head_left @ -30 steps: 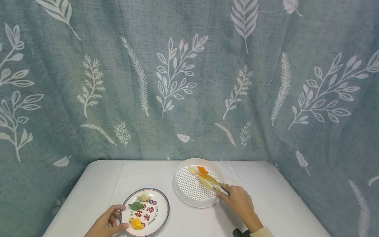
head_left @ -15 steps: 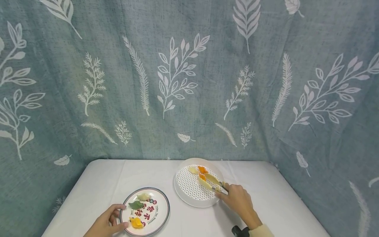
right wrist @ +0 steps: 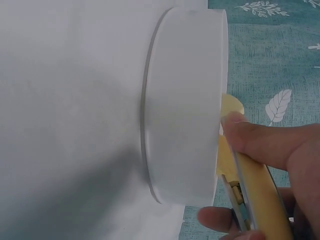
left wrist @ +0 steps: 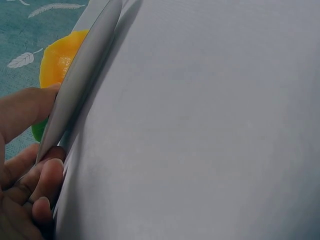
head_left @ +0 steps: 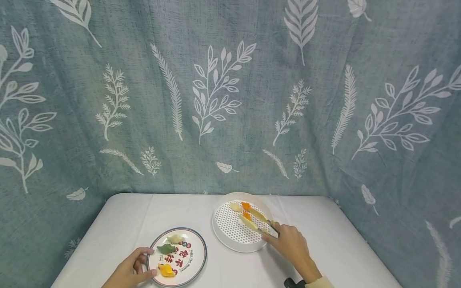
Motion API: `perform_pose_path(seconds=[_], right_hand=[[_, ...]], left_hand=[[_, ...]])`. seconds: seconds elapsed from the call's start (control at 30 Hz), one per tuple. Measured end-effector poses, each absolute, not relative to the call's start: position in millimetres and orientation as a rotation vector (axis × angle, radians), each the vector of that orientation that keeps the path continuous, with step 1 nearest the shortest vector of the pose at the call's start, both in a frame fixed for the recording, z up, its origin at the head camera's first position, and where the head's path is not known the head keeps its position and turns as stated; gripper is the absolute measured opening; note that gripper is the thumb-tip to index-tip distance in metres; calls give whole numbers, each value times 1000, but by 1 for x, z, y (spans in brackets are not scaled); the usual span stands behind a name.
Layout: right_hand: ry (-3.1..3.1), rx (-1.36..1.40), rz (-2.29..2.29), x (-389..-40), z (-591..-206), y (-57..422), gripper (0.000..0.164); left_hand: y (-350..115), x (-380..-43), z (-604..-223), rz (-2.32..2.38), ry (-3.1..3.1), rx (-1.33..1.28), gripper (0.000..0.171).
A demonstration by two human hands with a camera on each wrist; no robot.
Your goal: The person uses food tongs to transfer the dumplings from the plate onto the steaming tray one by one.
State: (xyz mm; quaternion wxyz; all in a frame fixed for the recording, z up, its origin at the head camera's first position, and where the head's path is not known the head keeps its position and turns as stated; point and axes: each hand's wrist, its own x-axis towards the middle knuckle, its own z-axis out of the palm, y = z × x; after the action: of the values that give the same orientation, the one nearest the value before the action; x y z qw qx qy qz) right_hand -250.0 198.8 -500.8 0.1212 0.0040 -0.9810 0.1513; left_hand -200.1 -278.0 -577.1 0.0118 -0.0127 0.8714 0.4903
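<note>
My left hand [head_left: 131, 270] grips the left rim of a round white plate [head_left: 196, 268], thumb on top and fingers curled under the edge in the left wrist view. On the plate lie a pale dumpling-like piece [head_left: 175, 239], a green piece [head_left: 166, 249] and a yellow piece [head_left: 166, 270]. My right hand [head_left: 289, 244] holds tongs [head_left: 258, 216] with pale yellow tips, reaching into a round white steamer basket [head_left: 234, 245] with a perforated floor. The spread tips stand on either side of a near orange piece [head_left: 246, 216]. Beyond it are another orange piece [head_left: 245, 206] and a pale piece [head_left: 235, 207].
A white cloth covers the table [head_left: 129, 224]. Behind it hangs a blue-green curtain [head_left: 230, 160] with white leaf patterns, which also runs along both sides. The basket's tall side wall [right wrist: 185, 105] shows in the right wrist view.
The tongs' tips have spread a little wider and shifted slightly away around the near orange piece. My left hand and the plate stay where they were.
</note>
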Motion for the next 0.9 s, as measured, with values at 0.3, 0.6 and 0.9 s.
perform_pose_path(seconds=[0.3, 0.6, 0.9], right_hand=[[-2801, 58, 514, -240, -499, 189, 65], [-2725, 213, 598, -225, -490, 167, 54], [-2734, 352, 631, -215, -493, 142, 61]], left_hand=[[-276, -201, -578, 1509, 2737, -46, 75], [-277, -200, -576, 1498, 2732, -50, 73], [-276, -199, -574, 1522, 2703, -31, 71]])
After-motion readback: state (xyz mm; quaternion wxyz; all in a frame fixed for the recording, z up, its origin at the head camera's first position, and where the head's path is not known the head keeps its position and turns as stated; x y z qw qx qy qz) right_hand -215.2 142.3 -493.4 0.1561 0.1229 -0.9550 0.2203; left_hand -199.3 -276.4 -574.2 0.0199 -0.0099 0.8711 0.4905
